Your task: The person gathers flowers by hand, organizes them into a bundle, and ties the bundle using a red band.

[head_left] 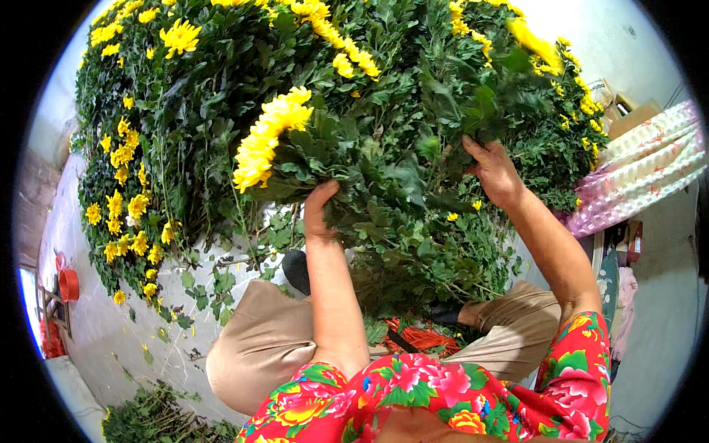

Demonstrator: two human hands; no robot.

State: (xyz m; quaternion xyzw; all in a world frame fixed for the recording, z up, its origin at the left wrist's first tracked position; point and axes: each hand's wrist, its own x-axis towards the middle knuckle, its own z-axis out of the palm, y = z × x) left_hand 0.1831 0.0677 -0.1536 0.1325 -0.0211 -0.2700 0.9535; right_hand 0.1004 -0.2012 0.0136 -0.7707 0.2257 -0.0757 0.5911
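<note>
Yellow chrysanthemums (273, 136) with their heads lined up in a row form a bunch in my left hand (320, 210). My left fingers disappear behind the dark green leaves. To the right, my right hand (493, 173) is closed, thumb up, on a chrysanthemum stem with leaves (484, 107). A motion-smeared yellow bloom (535, 44) lies above that hand and seems to belong to this stem. Behind both hands rises a big heap of leafy chrysanthemums (221, 96), and more cut greenery (421, 258) lies between my knees.
Orange-red ties (425, 337) lie on the floor between my legs. Fallen leaves and stems (159, 413) lie at the lower left. A red bucket (69, 285) stands far left. Rolls of white and pink netting (642, 166) and cardboard boxes (628, 114) are at the right.
</note>
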